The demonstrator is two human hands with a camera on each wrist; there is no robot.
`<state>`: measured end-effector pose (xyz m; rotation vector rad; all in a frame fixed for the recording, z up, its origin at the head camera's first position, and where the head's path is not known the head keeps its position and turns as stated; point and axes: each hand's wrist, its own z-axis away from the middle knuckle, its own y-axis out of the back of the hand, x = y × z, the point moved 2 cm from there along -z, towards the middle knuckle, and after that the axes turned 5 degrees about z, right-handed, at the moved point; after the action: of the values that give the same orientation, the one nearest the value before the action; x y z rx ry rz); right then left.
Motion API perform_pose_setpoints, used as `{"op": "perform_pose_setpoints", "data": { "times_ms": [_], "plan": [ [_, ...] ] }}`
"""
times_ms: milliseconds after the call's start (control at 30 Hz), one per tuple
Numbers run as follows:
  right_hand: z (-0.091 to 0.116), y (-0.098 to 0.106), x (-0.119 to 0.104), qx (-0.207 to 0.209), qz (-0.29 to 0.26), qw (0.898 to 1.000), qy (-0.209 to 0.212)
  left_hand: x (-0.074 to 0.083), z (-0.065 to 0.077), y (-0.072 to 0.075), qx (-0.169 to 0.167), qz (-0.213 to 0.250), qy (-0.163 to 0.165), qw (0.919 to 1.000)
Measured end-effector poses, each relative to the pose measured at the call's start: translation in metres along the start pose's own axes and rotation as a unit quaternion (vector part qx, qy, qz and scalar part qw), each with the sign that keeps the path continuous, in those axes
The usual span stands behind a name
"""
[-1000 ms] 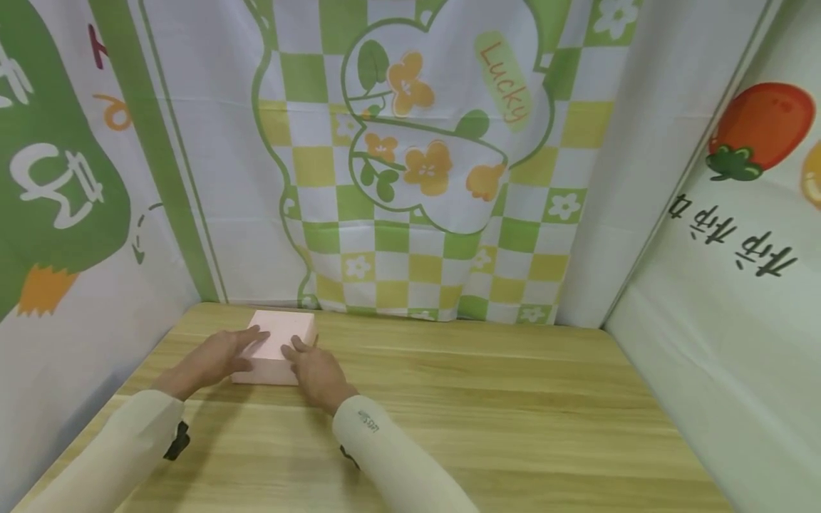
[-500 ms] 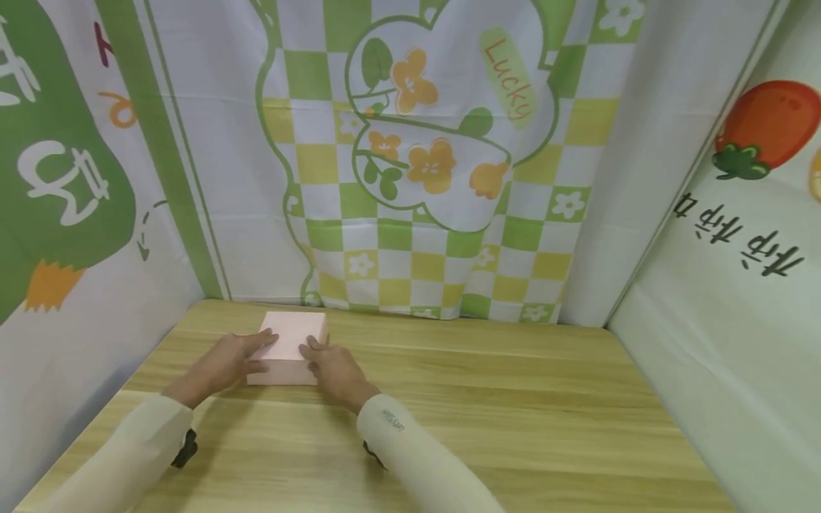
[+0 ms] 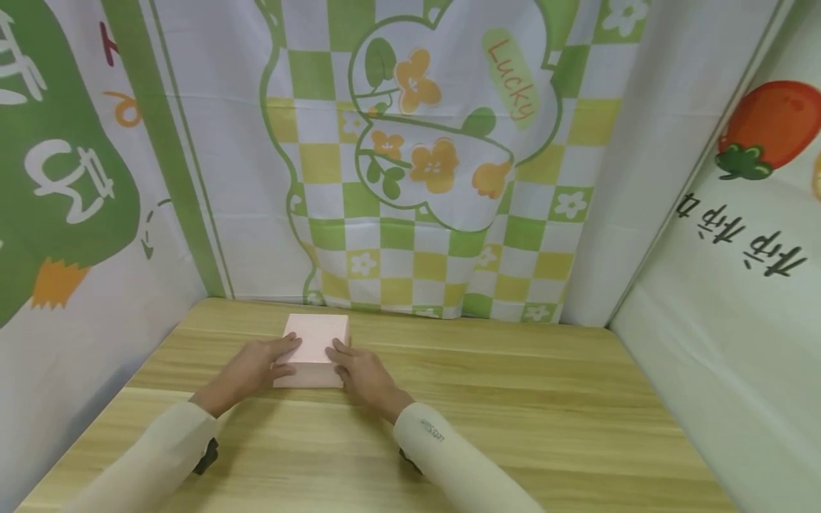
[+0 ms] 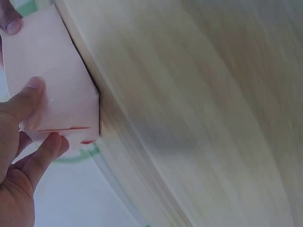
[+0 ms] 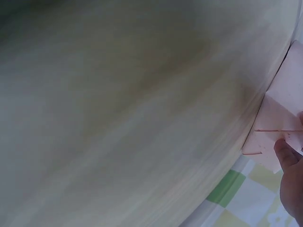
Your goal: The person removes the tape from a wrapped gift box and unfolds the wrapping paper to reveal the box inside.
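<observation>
A pale pink box (image 3: 316,338) sits on the wooden table towards the back, left of centre. My left hand (image 3: 258,365) holds its left side, the thumb low at the front and the fingers up by the top edge. On the opposite side my right hand (image 3: 367,376) grips it in much the same way. Up close in the left wrist view, the box (image 4: 66,101) has thin red slits in its side near my left fingers (image 4: 45,153). Similar red lines mark the box (image 5: 272,111) in the right wrist view, beside a right fingertip (image 5: 283,147).
The wooden table (image 3: 513,406) reaches back to a green, yellow and white checked curtain (image 3: 426,267). Printed white cloth walls stand at the left (image 3: 173,242) and right (image 3: 725,313). Cream sleeves cover both forearms.
Both hands have moved the pink box to the right along the table, keeping hold of its two sides. The head view has shifted slightly.
</observation>
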<state>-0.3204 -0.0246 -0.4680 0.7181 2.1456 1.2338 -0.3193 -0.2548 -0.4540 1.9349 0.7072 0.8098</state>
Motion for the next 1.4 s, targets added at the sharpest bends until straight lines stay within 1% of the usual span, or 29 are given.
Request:
{"op": "perform_pose_setpoints", "data": {
  "times_ms": [67, 200, 333, 433, 567, 700, 900, 1067, 1233, 1300, 1400],
  "plan": [
    [0.005, 0.002, 0.005, 0.012, -0.008, 1.0, 0.002, 0.005, -0.003, -0.003, 0.003, -0.005, -0.005, 1.0],
    [0.014, 0.008, 0.014, 0.018, -0.023, 1.0, -0.006, 0.014, -0.008, -0.01, 0.006, -0.013, -0.013, 0.9998],
    [0.026, 0.015, 0.022, 0.004, -0.028, 1.0, -0.008, 0.025, -0.012, -0.018, 0.013, -0.036, -0.044, 0.9983],
    [0.034, 0.019, 0.026, -0.005, -0.033, 0.999, -0.003, 0.035, -0.014, -0.022, 0.02, -0.044, -0.056, 0.9973],
    [0.046, 0.025, 0.033, -0.005, -0.037, 0.999, 0.004, 0.047, -0.017, -0.027, 0.011, -0.031, -0.047, 0.9983],
    [0.057, 0.032, 0.04, 0.011, -0.043, 0.999, 0.014, 0.058, -0.022, -0.032, 0.001, -0.03, -0.039, 0.9988],
    [0.073, 0.043, 0.048, 0.047, -0.042, 0.997, 0.046, 0.074, -0.027, -0.041, 0.006, -0.011, -0.056, 0.9984],
    [0.085, 0.049, 0.056, 0.063, -0.03, 0.996, 0.055, 0.088, -0.032, -0.045, 0.002, 0.003, -0.059, 0.9982],
    [0.097, 0.056, 0.066, 0.082, -0.017, 0.995, 0.057, 0.1, -0.041, -0.052, -0.006, -0.001, -0.066, 0.9978],
    [0.101, 0.06, 0.069, 0.085, -0.013, 0.995, 0.058, 0.104, -0.043, -0.055, -0.003, -0.005, -0.071, 0.9975],
    [0.108, 0.064, 0.071, 0.078, -0.016, 0.995, 0.058, 0.109, -0.046, -0.06, -0.001, -0.008, -0.072, 0.9974]
  ]
}}
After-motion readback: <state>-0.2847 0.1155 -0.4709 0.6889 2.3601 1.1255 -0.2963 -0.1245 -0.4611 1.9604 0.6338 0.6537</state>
